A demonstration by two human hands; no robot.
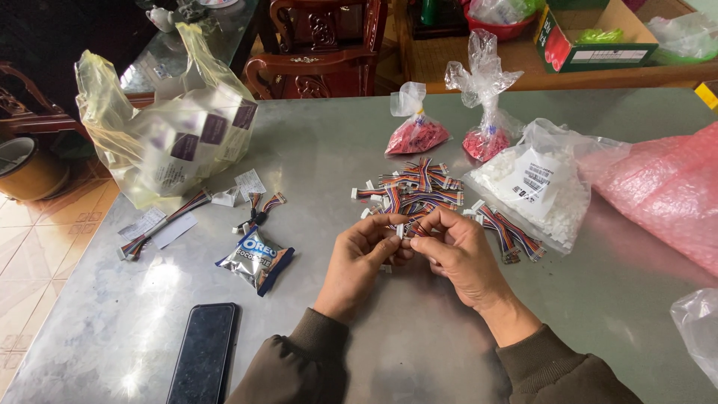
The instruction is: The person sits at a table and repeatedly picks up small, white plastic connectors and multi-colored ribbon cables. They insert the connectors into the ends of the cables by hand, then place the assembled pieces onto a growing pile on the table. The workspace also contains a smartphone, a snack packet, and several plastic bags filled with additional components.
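Observation:
My left hand point(364, 254) and my right hand point(458, 254) meet over the grey metal table point(374, 344), fingertips pinched together on a short multicoloured ribbon cable with a small white connector point(407, 229). Just beyond my fingers lies a pile of several similar striped cables with white plugs point(410, 193). A few more cables point(510, 232) lie to the right of my right hand, against a clear bag of white connectors point(540, 187).
Two knotted bags of red parts point(416, 136) point(485, 142) stand behind the pile. A yellowish plastic bag of packets point(176, 135) sits far left, with a long cable point(161, 224), a snack packet point(256, 258) and a black phone point(203, 352). Pink plastic point(666, 187) covers the right.

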